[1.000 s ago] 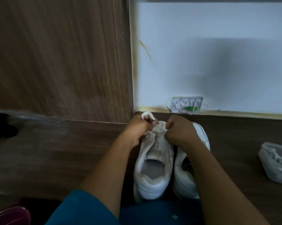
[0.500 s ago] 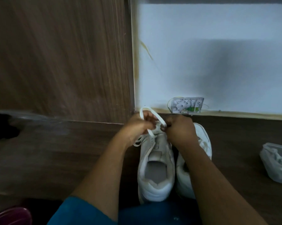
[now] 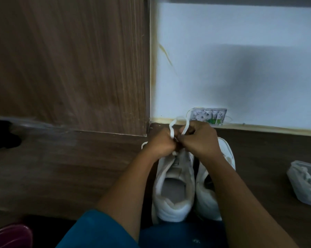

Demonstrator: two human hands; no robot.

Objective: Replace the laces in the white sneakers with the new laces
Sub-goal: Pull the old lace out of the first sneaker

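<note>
Two white sneakers stand side by side on the dark wood floor, heels toward me: the left sneaker (image 3: 172,187) and the right sneaker (image 3: 221,158), partly under my right forearm. Over the left sneaker's front, my left hand (image 3: 161,143) and my right hand (image 3: 199,138) are curled close together, each pinching part of a white lace (image 3: 176,122). The lace arches up in a loop above my knuckles, and a short piece (image 3: 144,144) shows to the left of my left hand. The eyelets lie hidden under my hands.
A clear plastic bag (image 3: 306,183) holding white laces lies on the floor at the right. A white wall box (image 3: 208,115) sits at the base of the pale wall. A brown wood panel (image 3: 70,65) rises at the left; a maroon object (image 3: 11,237) is bottom left.
The lace loop has been drawn higher and wider above my knuckles. My hands have closed in together over the left sneaker's front.
</note>
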